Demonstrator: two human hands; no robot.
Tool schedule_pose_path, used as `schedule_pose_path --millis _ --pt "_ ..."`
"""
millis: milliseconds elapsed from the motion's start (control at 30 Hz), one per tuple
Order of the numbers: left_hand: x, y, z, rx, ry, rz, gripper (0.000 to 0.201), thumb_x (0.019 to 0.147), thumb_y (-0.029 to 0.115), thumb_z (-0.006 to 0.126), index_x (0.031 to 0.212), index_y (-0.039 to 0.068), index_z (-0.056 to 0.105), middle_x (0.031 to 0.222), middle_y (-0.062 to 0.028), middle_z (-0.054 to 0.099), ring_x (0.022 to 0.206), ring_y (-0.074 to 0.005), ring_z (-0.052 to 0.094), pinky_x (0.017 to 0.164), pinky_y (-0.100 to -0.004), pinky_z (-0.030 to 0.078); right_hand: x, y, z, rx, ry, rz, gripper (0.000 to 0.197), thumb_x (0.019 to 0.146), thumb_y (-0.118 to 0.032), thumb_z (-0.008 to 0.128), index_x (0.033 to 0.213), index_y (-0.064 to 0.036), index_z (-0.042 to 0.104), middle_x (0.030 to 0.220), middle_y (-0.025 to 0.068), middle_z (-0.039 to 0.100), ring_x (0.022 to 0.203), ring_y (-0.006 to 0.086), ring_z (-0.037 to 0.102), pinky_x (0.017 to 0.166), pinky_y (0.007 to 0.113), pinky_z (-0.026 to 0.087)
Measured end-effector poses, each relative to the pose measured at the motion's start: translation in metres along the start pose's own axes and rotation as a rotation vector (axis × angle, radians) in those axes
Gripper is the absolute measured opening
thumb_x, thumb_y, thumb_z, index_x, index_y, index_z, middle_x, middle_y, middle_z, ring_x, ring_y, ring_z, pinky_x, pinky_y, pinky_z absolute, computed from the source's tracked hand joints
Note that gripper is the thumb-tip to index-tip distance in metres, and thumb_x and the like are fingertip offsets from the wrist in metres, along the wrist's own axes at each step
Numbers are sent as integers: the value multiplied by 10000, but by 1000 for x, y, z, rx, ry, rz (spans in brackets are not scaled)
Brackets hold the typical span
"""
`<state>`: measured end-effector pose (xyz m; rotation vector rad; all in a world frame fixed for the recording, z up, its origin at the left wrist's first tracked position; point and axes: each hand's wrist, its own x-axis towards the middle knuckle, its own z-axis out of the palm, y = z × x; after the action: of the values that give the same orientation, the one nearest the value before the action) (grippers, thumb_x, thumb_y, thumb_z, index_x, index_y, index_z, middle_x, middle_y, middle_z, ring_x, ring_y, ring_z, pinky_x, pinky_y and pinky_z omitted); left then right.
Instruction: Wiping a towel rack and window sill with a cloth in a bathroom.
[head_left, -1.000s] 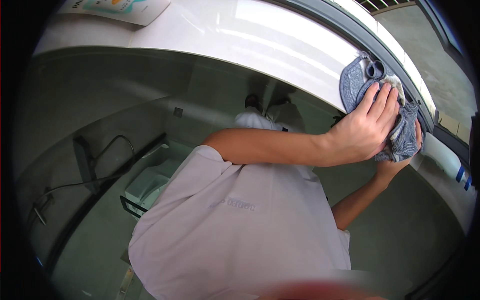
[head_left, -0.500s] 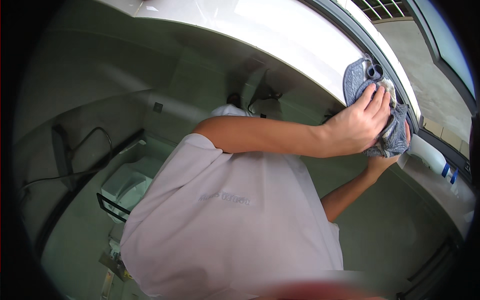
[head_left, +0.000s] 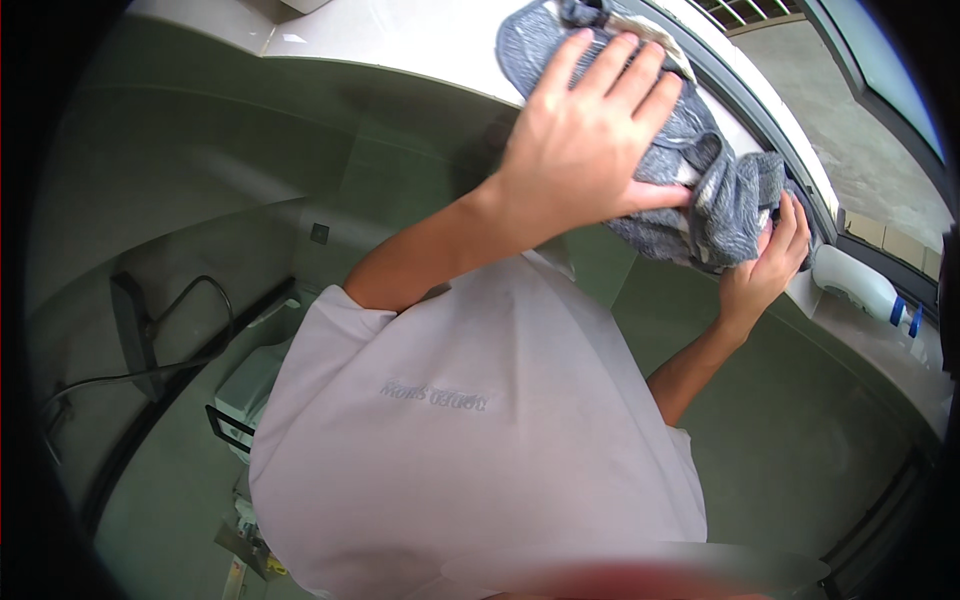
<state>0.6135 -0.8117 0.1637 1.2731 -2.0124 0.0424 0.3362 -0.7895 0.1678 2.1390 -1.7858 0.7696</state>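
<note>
A blue-grey cloth with whitish patches lies bunched and partly spread along the white sill, beside the window track. My left hand rests on the cloth's broad part, fingers stretched and spread over it, thumb out to the side. At the cloth's bunched end, my right hand has its fingers bent around the folds. Part of that hand's grip is hidden by the fabric. Close to the right hand, a white bottle with a blue nozzle lies on its side on the sill.
A dark window frame stands along the right, its pane swung outward. A light-coloured object sits at the sill's top edge. To the lower left are a translucent bin and a wall fixture with a black cable.
My left hand has moved left and up along the sill, spreading the cloth that way. The right hand has come out from behind the cloth and stays near the bottle.
</note>
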Motion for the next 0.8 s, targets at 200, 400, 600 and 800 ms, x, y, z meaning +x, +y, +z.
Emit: schedule_pose_path --millis 200,400,600,800 --pt "-47 4 -31 207 -48 -9 611 783 289 796 1364 138 681 1450 -88 638 1361 -291 574 1190 -496 397 2 -17 5 17 18 -7 394 1026 -117 540 1397 -108 672 1439 165 610 1313 367 566 1163 500 378" --pt "-74 -1 -32 233 76 -41 542 792 101 642 1326 153 718 1415 -80 671 1348 -272 593 1195 -498 396 3 -25 4 16 34 -14 387 1015 -111 544 1372 -112 694 1421 158 619 1287 361 579 1153 501 387" --pt "-83 -16 -38 175 96 -14 414 879 220 645 1275 163 750 1357 -75 711 1307 -264 633 1193 -496 400 2 -22 5 21 51 -27 375 1012 -115 552 1354 -116 708 1401 149 633 1271 362 586 1139 500 401" --pt "-91 -53 -47 288 174 -1 374 1017 399 642 1266 141 747 1349 -106 710 1293 -282 641 1165 -518 414 4 -23 7 21 36 -2 383 997 -123 569 1350 -127 715 1393 138 639 1244 348 599 1126 491 413"
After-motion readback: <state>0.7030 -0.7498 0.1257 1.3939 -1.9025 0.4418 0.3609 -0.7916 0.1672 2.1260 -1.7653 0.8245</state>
